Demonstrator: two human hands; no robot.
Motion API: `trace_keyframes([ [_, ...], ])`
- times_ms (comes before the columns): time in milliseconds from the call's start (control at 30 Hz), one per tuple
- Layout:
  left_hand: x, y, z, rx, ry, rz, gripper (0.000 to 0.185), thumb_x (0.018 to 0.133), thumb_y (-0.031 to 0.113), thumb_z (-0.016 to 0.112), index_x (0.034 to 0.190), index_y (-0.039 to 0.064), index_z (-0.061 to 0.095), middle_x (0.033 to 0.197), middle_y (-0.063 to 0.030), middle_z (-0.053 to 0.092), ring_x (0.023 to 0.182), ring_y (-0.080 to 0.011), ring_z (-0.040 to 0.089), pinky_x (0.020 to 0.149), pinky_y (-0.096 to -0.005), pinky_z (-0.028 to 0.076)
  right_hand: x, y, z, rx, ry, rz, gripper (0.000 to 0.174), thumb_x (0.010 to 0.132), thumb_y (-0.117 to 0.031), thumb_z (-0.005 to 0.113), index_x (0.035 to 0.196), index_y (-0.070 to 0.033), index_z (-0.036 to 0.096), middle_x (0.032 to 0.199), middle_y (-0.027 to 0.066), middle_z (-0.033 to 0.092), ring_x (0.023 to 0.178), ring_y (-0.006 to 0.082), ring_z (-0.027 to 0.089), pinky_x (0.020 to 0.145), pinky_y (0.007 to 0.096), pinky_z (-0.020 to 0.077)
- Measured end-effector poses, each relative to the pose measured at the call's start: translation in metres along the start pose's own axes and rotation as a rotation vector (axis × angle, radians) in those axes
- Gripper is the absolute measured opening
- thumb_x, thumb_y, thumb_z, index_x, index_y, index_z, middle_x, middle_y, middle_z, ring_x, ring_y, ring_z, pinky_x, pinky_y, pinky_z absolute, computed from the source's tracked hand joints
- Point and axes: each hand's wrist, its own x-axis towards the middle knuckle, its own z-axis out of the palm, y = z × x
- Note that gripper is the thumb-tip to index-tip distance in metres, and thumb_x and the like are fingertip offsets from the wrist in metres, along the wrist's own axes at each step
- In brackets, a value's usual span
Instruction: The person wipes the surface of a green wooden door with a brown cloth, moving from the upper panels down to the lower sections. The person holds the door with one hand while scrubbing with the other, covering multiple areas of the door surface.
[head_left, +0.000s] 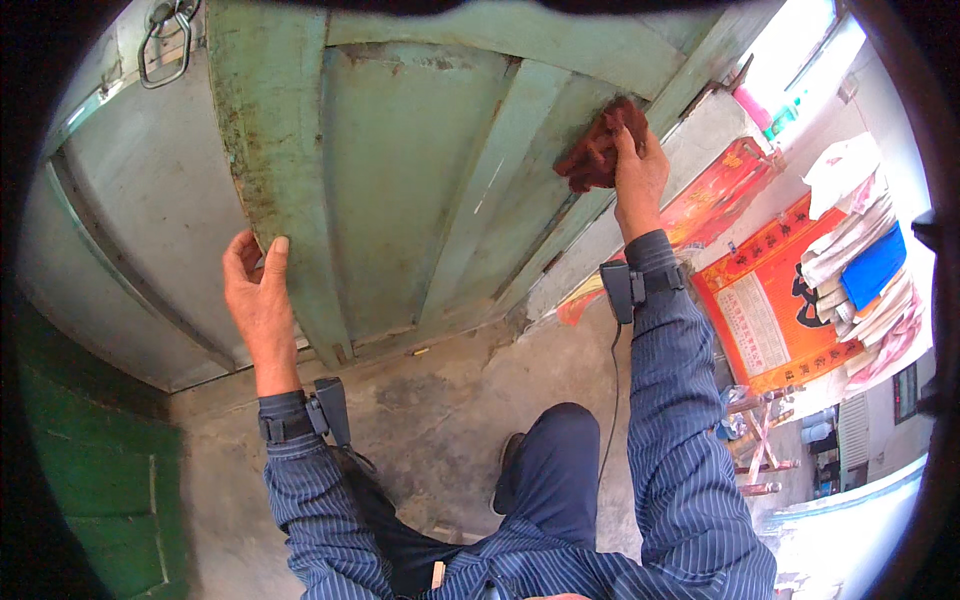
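A green wooden door (405, 172) with worn, stained paint stands before me. My left hand (259, 300) holds its left edge, the thumb on the front face and the fingers curled behind. In my right hand (643, 169) is a bunched dark red cloth (600, 146). The cloth lies against the door's right panel, near the upper right frame. Part of the cloth is hidden under my fingers.
A metal ring handle (166, 49) hangs on the grey door leaf (150, 172) at left. Dark green panelling (105, 487) stands lower left. At right are a red printed poster (772, 322), hanging cloths (862, 262) and a wooden stool (761, 442). Concrete floor (427, 420) lies below.
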Motion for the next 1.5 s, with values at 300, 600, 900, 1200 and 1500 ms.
trace_keyframes([
  [300, 0.0, 0.002, 0.0, -0.018, -0.01, -0.006, 0.051, 0.094, 0.023, 0.076, 0.134, -0.003, 0.056, 0.123, -0.0128, 0.067, 0.107, -0.0179, 0.063, 0.094, -0.0328, 0.051, -0.026, -0.04, 0.007, 0.217, -0.142, -0.152, 0.036, 0.094, -0.02, 0.074, 0.12, 0.003, 0.066, 0.103, 0.0097, 0.073, 0.093, 0.0159, 0.068, 0.082, 0.0311, 0.0537],
  [600, 0.0, 0.001, 0.001, -0.017, -0.016, -0.004, 0.05, 0.094, 0.022, 0.076, 0.133, -0.004, 0.057, 0.123, -0.0123, 0.066, 0.108, -0.0183, 0.062, 0.096, -0.0328, 0.05, -0.071, -0.077, 0.062, -0.068, -0.022, -0.442, 0.044, 0.084, -0.019, 0.08, 0.121, 0.001, 0.066, 0.107, 0.0186, 0.071, 0.095, 0.0298, 0.072, 0.085, 0.0367, 0.0558],
  [900, 0.0, -0.002, 0.0, -0.046, -0.019, -0.021, 0.055, 0.093, 0.023, 0.078, 0.136, -0.004, 0.056, 0.126, -0.0135, 0.065, 0.108, -0.019, 0.062, 0.095, -0.0329, 0.05, -0.071, -0.114, 0.07, 0.072, -0.157, -0.431, 0.039, 0.084, -0.02, 0.079, 0.113, 0.002, 0.069, 0.092, 0.0185, 0.073, 0.079, 0.0274, 0.073, 0.072, 0.0367, 0.0561],
  [1200, -0.002, 0.001, 0.002, -0.04, -0.007, -0.022, 0.05, 0.095, 0.021, 0.076, 0.135, -0.003, 0.057, 0.124, -0.012, 0.066, 0.108, -0.0176, 0.062, 0.094, -0.0327, 0.051, -0.09, -0.155, 0.118, 0.023, -0.08, -0.57, 0.025, 0.084, -0.024, 0.075, 0.092, -0.002, 0.065, 0.082, 0.0185, 0.068, 0.073, 0.0402, 0.068, 0.062, 0.0463, 0.0537],
  [1500, 0.0, 0.0, -0.001, -0.041, -0.015, -0.024, 0.053, 0.094, 0.024, 0.077, 0.136, -0.002, 0.056, 0.126, -0.0134, 0.065, 0.109, -0.0191, 0.062, 0.096, -0.0337, 0.05, -0.097, -0.167, 0.128, -0.08, -0.17, -0.832, 0.036, 0.081, -0.022, 0.079, 0.111, -0.005, 0.068, 0.088, 0.0121, 0.068, 0.072, 0.0333, 0.068, 0.059, 0.0402, 0.055],
])
